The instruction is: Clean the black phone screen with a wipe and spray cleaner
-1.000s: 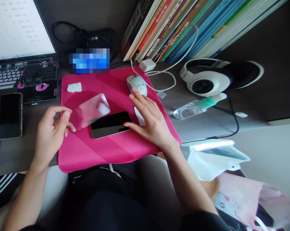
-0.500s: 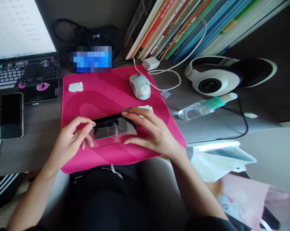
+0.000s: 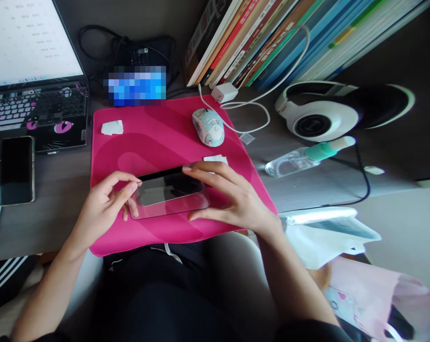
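A dark phone point(image 3: 170, 186) lies on the pink mat point(image 3: 147, 137), its glossy screen showing reflections. Over it and its near edge extends a clear screen protector point(image 3: 172, 207) with a thin dark outline. My left hand point(image 3: 106, 204) pinches the protector's left end between thumb and index finger; other fingertips show through the clear sheet. With fingers stretched and spaced, my right hand point(image 3: 232, 199) has its index fingertip at the far edge and its thumb at the near edge. How firmly the right hand grips is hard to see.
A patterned mouse point(image 3: 208, 127) and white scraps point(image 3: 112, 127) sit on the mat. A second phone point(image 3: 18, 171) and a laptop point(image 3: 36, 114) are at left. On the right are a spray bottle point(image 3: 296, 160), headphones point(image 3: 321, 116), a white cable point(image 3: 250, 129) and bags point(image 3: 329, 235). Books point(image 3: 243, 42) stand behind.
My right hand has shifted slightly right, its thumb moving toward the protector's near edge. The reflections on the phone's screen have changed. My left hand keeps its pinch.
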The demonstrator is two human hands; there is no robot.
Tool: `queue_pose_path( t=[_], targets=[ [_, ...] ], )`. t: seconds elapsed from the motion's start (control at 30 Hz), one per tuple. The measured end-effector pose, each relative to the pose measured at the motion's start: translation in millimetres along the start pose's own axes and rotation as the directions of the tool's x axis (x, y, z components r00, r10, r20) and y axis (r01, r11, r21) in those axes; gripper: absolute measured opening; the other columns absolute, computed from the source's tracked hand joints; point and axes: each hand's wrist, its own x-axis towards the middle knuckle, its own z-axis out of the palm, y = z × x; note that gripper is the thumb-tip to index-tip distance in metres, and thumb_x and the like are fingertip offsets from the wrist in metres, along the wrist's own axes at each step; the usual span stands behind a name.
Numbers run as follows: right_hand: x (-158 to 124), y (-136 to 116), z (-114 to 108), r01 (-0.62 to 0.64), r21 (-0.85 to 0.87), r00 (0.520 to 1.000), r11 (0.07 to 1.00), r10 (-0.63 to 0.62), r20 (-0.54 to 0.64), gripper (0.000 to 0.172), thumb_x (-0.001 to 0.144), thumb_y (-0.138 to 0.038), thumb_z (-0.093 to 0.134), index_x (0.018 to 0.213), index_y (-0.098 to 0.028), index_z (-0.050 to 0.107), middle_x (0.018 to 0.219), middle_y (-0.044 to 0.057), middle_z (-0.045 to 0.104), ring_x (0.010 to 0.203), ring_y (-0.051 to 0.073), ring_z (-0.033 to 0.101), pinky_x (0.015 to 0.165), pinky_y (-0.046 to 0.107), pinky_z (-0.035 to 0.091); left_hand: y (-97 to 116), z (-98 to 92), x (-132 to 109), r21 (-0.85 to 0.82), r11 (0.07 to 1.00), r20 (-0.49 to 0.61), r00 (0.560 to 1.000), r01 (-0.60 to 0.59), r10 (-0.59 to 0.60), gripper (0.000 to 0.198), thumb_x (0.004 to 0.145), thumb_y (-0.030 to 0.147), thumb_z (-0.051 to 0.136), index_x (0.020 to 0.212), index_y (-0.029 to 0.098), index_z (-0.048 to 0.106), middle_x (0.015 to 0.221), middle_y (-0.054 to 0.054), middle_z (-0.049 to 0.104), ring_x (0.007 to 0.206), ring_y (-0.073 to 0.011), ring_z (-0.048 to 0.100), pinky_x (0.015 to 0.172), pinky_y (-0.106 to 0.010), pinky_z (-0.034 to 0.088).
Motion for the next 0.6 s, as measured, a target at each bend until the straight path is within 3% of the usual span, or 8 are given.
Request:
queue_pose_path(
  t=[0.13, 0.23, 0.33, 0.43, 0.5, 0.6],
  targets=[
    [0, 3, -2, -0.015, -0.003, 1.0, 1.0, 0.015, -0.018, 0.068, 0.097, -0.051, 0.077, 0.159, -0.034, 0.055, 0.144, 0.012, 0.068, 0.131, 0.033, 0.068, 0.113, 0.051, 0.057, -4, -1.9, 1, 0.031, 0.999, 0.011, 0.999, -0.035, 0.034, 0.027, 0.107, 0.049, 0.062, 0.117, 0.024, 0.068, 0.11, -0.004, 0.073, 0.062, -0.0106, 0.073, 0.051, -0.024, 0.055],
    [-2, 9, -5, -0.055, 0.041, 0.997, 0.998, 0.057, -0.051, 0.066, 0.094, -0.049, 0.08, 0.155, -0.035, 0.06, 0.144, 0.01, 0.069, 0.132, 0.033, 0.068, 0.114, 0.051, 0.056, -7, -5.6, 1, 0.157, 0.978, 0.029, 0.991, -0.136, 0.133, 0.03, 0.11, 0.046, 0.057, 0.129, 0.028, 0.069, 0.13, -0.006, 0.067, 0.076, -0.0097, 0.074, 0.063, -0.025, 0.058],
    [-4, 16, -6, -0.118, 0.099, 0.991, 0.988, 0.123, -0.044, 0.065, 0.092, -0.048, 0.083, 0.152, -0.035, 0.062, 0.145, 0.01, 0.069, 0.135, 0.033, 0.066, 0.117, 0.051, 0.054, -5, -11.0, 0, 0.332, 0.905, 0.04, 0.963, -0.265, 0.267, 0.03, 0.109, 0.042, 0.06, 0.136, 0.031, 0.068, 0.129, -0.004, 0.065, 0.083, -0.0099, 0.069, 0.073, -0.027, 0.057],
    [-4, 20, -5, -0.164, 0.122, 0.986, 0.979, 0.168, -0.023, 0.062, 0.092, -0.048, 0.083, 0.15, -0.034, 0.064, 0.146, 0.01, 0.067, 0.137, 0.033, 0.064, 0.119, 0.053, 0.052, -1, -17.8, -1, 0.542, 0.774, -0.012, 0.918, -0.327, 0.396, 0.03, 0.107, 0.041, 0.063, 0.135, 0.031, 0.068, 0.12, -0.002, 0.065, 0.081, -0.0114, 0.063, 0.076, -0.029, 0.056],
    [-3, 20, -2, -0.17, 0.134, 0.985, 0.976, 0.174, -0.019, 0.061, 0.092, -0.048, 0.083, 0.149, -0.034, 0.065, 0.146, 0.01, 0.067, 0.139, 0.033, 0.063, 0.12, 0.053, 0.051, 0, -22.8, 0, 0.659, 0.69, 0.028, 0.926, -0.3, 0.377, 0.041, 0.105, 0.048, 0.065, 0.142, 0.031, 0.063, 0.126, -0.004, 0.064, 0.092, -0.0165, 0.066, 0.086, -0.034, 0.058],
    [-2, 20, 0, -0.171, 0.14, 0.985, 0.975, 0.174, -0.009, 0.061, 0.093, -0.049, 0.081, 0.15, -0.034, 0.064, 0.146, 0.01, 0.067, 0.139, 0.033, 0.062, 0.121, 0.054, 0.05, -4, -27.8, 2, 0.728, 0.619, 0.159, 0.951, -0.295, 0.267, 0.071, 0.099, 0.066, 0.064, 0.159, 0.032, 0.047, 0.148, -0.009, 0.056, 0.132, -0.0295, 0.06, 0.114, -0.048, 0.052]
  ],
)
